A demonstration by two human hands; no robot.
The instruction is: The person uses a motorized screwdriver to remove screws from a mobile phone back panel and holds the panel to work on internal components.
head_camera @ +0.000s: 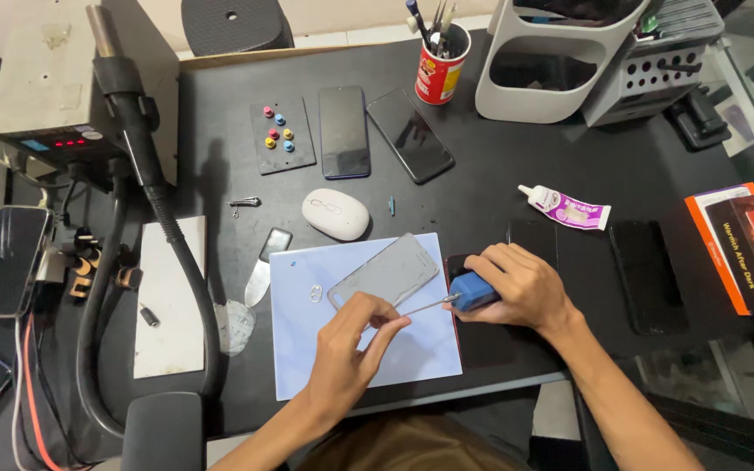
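So the main action is over the light blue work mat point(412, 358) near the front edge of the black desk point(482, 183). The left hand point(346, 349) is pinched closed on a thin metal tool point(429, 304), which runs from its fingertips toward the right, with its far end right at a small blue block-shaped thing point(473, 290). The right hand point(517, 288) is wrapped over that blue thing, holding it down just off the mat's right edge, on top of a dark phone point(482, 340) lying flat there. The 2 hands are apart, with the tool spanning between them.

Just above the left hand, a grey phone panel point(386, 272) lies tilted on the mat, not touched by either hand.

Going outward: a white mouse point(335, 214) sits just behind the mat, and a metal spatula-type blade point(263, 266) lies off the mat's left corner. Further back, 2 dark phones point(345, 131) lie side by side, next to a small dark pad with 5 coloured knobs point(281, 133). A red cup of tools point(440, 74) stands behind them. A white and purple glue tube point(566, 208) lies to the right, and another black phone point(647, 275) is beyond the right hand. Far left there's a hot air station point(54, 87) with its black hose point(176, 253) looping down.
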